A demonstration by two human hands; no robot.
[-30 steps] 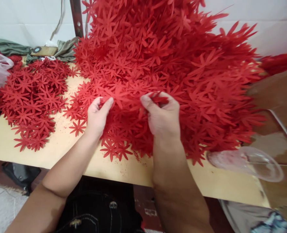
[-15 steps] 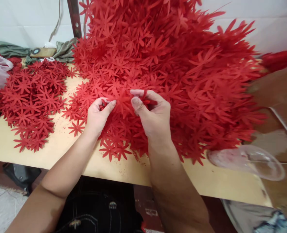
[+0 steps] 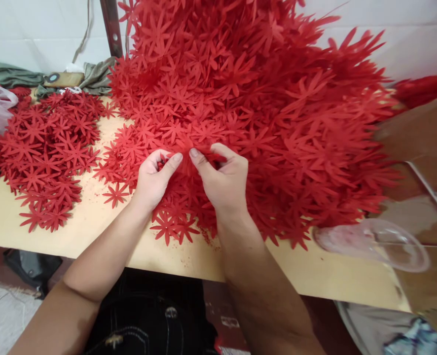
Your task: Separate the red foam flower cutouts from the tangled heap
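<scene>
Between my hands is a red fabric flower piece [image 3: 186,157] with long narrow petals, hard to set apart from the red behind it. My left hand [image 3: 155,177] is closed, thumb and fingers pinching its left side, with some small dark red bits showing inside the curled fingers. On the other side my right hand [image 3: 224,180] pinches the same piece, thumb on top and fingers curled behind. Both hands are over the front of a big heap of red flower pieces [image 3: 233,88]. A single flower piece [image 3: 115,195] lies flat left of my left wrist.
A smaller, darker pile of flower pieces [image 3: 48,153] lies on the left of the pale tabletop [image 3: 144,251]. A clear plastic cup [image 3: 396,244] rests on its side at the front right, beside cardboard [image 3: 421,143]. Cloth [image 3: 11,74] and a phone-like object [image 3: 63,79] lie at the back left.
My right hand has moved left and closed its thumb and fingers on the flower piece. My left hand has shifted slightly right, still pinching.
</scene>
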